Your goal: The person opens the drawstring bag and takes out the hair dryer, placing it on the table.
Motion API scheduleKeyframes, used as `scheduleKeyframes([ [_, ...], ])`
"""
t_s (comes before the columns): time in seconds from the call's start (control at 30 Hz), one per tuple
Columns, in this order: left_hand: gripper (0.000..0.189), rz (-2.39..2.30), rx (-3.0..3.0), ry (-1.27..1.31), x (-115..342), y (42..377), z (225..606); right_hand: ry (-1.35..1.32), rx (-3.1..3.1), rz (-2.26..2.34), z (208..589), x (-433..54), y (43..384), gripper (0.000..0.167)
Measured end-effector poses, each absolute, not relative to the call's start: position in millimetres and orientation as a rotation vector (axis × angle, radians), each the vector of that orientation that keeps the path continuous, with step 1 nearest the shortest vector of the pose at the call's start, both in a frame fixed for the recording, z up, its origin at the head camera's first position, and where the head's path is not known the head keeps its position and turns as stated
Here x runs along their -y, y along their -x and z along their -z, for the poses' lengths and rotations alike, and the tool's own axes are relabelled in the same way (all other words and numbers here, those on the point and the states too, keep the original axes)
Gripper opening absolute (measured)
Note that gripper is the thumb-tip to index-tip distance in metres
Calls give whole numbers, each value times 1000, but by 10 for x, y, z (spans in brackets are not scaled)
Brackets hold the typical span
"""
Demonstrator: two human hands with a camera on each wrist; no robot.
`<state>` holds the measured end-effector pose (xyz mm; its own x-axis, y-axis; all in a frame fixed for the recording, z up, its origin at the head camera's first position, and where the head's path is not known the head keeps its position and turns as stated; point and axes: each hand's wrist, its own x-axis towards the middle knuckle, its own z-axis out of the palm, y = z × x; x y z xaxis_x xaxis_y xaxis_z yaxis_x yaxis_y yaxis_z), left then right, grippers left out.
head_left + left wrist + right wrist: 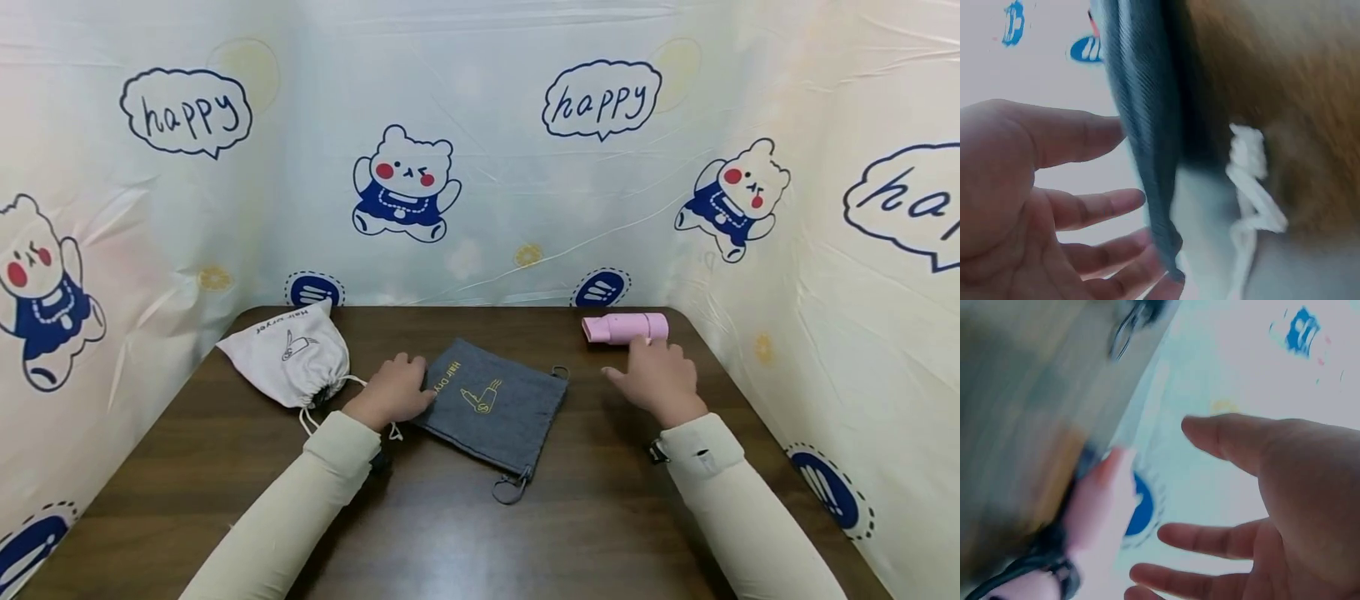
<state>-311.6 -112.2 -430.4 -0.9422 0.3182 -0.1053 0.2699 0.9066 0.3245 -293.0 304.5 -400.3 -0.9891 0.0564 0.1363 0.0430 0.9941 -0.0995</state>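
A dark grey drawstring pouch with a yellow hair dryer print lies flat at mid-table. My left hand is at its left edge. In the left wrist view, the thumb and fingertips of the left hand meet the pouch's edge, the fingers spread and fairly straight. At the back right lies a pink hair dryer. My right hand is just in front of it. The right wrist view shows the right hand with thumb and fingers apart beside the blurred hair dryer and its black cord.
A white drawstring pouch with a hair dryer print lies at the back left, its white cords trailing toward my left forearm. The dark wooden table is enclosed by printed curtains at the back and sides.
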Motion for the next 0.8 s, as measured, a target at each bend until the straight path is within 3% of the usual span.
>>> scheduleKeyframes([
  [0.13, 62, -241, -3009, -539, 984, 2960, 4245, -128, 2933, -84, 3995, -2748, 2871, 78],
  [0.3, 81, -79, -3031, -623, 831, 2761, 4125, -394, 2948, -47, 4003, -2369, 2774, 80],
  [0.47, 93, -56, -2987, -557, 770, 2667, 4097, -616, 3084, -2, 4035, -2067, 2702, 96],
  [0.6, 96, -37, -2943, -526, 764, 2640, 4155, -676, 3191, 67, 4090, -1931, 2673, 108],
  [0.8, 95, -30, -2919, -510, 743, 2638, 4259, -661, 3303, 98, 4216, -1866, 2683, 112],
])
